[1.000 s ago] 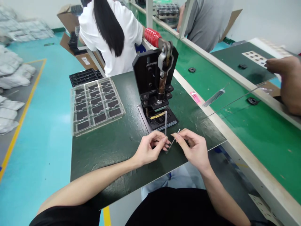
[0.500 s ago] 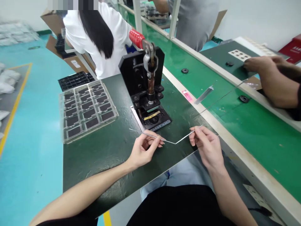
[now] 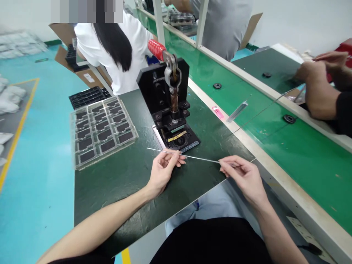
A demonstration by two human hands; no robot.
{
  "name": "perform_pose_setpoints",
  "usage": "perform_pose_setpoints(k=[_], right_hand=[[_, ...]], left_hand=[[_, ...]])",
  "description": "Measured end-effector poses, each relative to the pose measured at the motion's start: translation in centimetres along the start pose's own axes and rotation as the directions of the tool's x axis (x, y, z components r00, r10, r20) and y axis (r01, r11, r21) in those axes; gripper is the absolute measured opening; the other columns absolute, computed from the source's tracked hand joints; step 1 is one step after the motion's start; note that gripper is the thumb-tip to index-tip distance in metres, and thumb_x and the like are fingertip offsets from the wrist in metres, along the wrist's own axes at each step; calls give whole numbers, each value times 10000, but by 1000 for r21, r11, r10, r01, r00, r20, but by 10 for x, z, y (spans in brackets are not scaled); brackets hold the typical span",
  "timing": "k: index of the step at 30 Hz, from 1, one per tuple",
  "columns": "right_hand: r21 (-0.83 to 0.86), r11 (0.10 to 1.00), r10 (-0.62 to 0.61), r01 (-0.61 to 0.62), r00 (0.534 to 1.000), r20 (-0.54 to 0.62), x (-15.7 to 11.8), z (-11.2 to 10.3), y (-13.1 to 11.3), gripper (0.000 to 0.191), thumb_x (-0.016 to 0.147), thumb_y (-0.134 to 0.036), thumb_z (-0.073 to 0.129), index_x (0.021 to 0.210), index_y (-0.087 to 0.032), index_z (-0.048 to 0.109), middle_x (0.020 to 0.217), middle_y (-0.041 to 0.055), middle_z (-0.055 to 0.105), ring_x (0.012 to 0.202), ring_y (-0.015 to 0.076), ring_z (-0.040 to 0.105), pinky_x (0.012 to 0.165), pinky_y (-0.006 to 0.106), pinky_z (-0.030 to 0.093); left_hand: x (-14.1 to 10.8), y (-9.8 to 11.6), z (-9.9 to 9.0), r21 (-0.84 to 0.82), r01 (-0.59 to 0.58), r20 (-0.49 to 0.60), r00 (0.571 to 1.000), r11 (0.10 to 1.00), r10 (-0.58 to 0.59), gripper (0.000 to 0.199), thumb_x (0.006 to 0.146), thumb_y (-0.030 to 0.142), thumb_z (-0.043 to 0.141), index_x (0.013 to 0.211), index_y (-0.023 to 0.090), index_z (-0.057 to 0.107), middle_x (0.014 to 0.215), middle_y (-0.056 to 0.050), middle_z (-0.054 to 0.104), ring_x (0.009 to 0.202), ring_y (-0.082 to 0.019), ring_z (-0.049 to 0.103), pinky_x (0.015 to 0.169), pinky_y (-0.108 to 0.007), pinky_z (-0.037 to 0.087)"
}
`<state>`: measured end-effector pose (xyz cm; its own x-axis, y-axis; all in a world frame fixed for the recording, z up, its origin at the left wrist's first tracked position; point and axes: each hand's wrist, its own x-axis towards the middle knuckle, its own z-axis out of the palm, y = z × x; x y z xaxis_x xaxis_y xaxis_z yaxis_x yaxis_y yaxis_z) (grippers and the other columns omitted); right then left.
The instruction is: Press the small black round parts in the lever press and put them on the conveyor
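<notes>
A thin silvery rod (image 3: 202, 159) stretches nearly straight between my hands above the dark green tabletop (image 3: 115, 187). Fingers and thumb of my left hand (image 3: 166, 167) pinch it, with its left end sticking out beyond them. On the right, my right hand (image 3: 243, 174) grips the rod near its other end, which is hidden among the fingers. Behind my left hand stands a black hand press (image 3: 165, 84) with a red handle (image 3: 156, 48). A yellow strip (image 3: 177, 136) lies across the press's base.
A clear tray (image 3: 104, 132) with dark pieces stands at the left. Along the right runs a green belt (image 3: 275, 146) bearing a bundle of thin rods (image 3: 237, 111) and black round parts (image 3: 289, 118). One person (image 3: 110, 55) sits ahead; another person's hands (image 3: 316, 73) are across the belt.
Two rod lengths that met at an angle now look like one nearly straight line. My left hand has shifted slightly left, and my right hand has lowered and turned inward.
</notes>
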<state>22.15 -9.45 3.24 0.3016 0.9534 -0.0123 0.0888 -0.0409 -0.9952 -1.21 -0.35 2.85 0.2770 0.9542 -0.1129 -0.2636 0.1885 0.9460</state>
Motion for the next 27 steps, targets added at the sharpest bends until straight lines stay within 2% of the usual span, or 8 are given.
perform_pose_setpoints(k=[4,7,10,13,16,20,24,27], right_hand=[[-245,965,-42,98,973,227,-9,-4,-2,157,928,-354,727,934,-209,786,682,10,715,611,126,658,617,218,534],[-324,927,-107,187,962,250,-13,-1,-2,158,948,-336,699,902,-208,780,669,0,700,597,119,635,621,219,526],[-291,933,-148,210,964,221,-11,1,-3,146,943,-320,704,882,-210,778,676,3,705,593,117,642,606,208,531],[-212,961,-140,175,975,170,-6,-3,-5,103,912,-309,747,908,-213,785,695,16,725,603,125,676,606,200,555],[-87,993,-64,80,983,173,0,-14,-7,122,873,-316,803,932,-210,789,719,45,756,601,141,699,588,208,574],[229,971,33,-73,984,177,3,-21,-7,194,821,-386,859,871,-215,783,696,61,753,517,122,628,464,196,509],[487,868,61,-92,995,78,2,-3,-6,259,739,-408,917,817,-222,755,645,27,697,512,87,540,411,152,408],[548,820,110,-165,985,132,-1,23,-5,299,737,-424,913,847,-209,737,664,25,688,533,95,548,423,163,425]], left_hand=[[-2,2,2,66,-13,17,1000,998,12,432,801,548,850,871,152,693,740,-38,756,635,-113,676,584,-201,521],[-6,3,4,129,-47,67,997,991,38,437,821,564,825,859,152,682,715,-43,745,581,-112,657,523,-202,499],[-10,1,5,157,-115,140,986,981,93,411,861,547,792,865,147,698,721,-59,745,573,-117,657,488,-205,485],[-13,-1,4,157,-142,195,975,977,110,382,887,515,775,878,136,735,754,-83,762,568,-118,656,469,-208,474],[-11,1,3,146,-84,192,980,986,55,382,877,515,786,890,134,758,760,-88,777,550,-113,643,468,-205,467],[-7,3,1,71,20,148,989,997,-30,366,838,512,830,858,150,779,759,-70,784,574,-98,631,532,-190,487],[-11,2,0,14,104,220,970,994,-105,310,821,472,858,864,168,815,805,-82,803,606,-94,643,553,-176,491],[-16,2,1,48,98,296,949,994,-107,314,813,478,860,888,174,833,833,-110,811,589,-115,656,520,-192,498]])
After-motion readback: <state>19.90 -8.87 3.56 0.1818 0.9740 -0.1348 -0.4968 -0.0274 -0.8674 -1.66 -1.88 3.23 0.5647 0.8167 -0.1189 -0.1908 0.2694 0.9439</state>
